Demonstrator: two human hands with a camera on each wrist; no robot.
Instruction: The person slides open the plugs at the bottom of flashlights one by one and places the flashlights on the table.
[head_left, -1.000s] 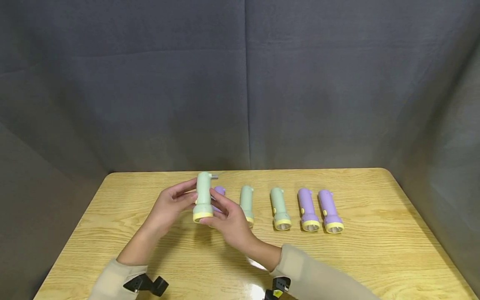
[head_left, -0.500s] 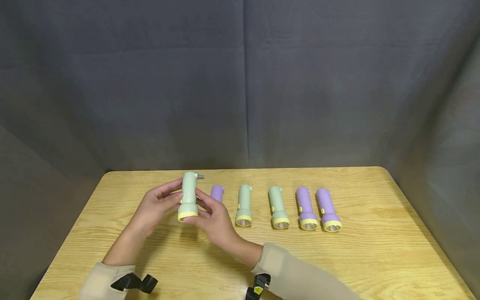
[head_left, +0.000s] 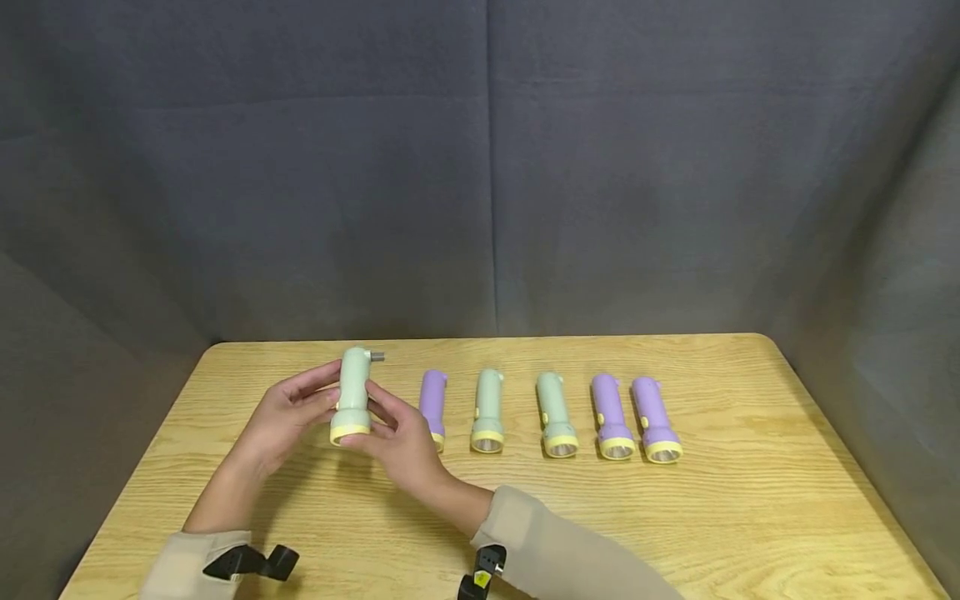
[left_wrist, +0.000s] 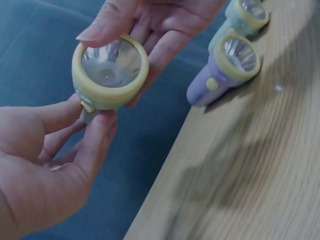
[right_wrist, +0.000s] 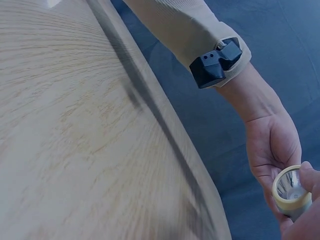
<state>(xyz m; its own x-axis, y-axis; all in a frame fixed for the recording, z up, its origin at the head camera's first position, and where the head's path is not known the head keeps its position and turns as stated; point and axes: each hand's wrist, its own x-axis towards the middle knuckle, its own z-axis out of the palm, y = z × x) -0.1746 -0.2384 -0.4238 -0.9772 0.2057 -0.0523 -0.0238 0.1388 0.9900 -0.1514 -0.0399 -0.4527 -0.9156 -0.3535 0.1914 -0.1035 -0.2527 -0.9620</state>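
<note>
Green flashlight (head_left: 353,394) is clamped by the fingers (left_wrist: 96,142) of the left hand (head_left: 279,417) and right hand (head_left: 405,446); a purple flashlight (head_left: 432,398) lies nearby on the worktop (head_left: 675,533).

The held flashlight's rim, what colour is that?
Pale yellow; the rim shows best in the left wrist view.

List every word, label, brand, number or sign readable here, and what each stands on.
No text readable.
Raised green flashlight: no lettering discernible.
Row of five flashlights: none legible.
Yellow patch on the black right-wrist device: too small to tell whether it bears a sign.
</note>
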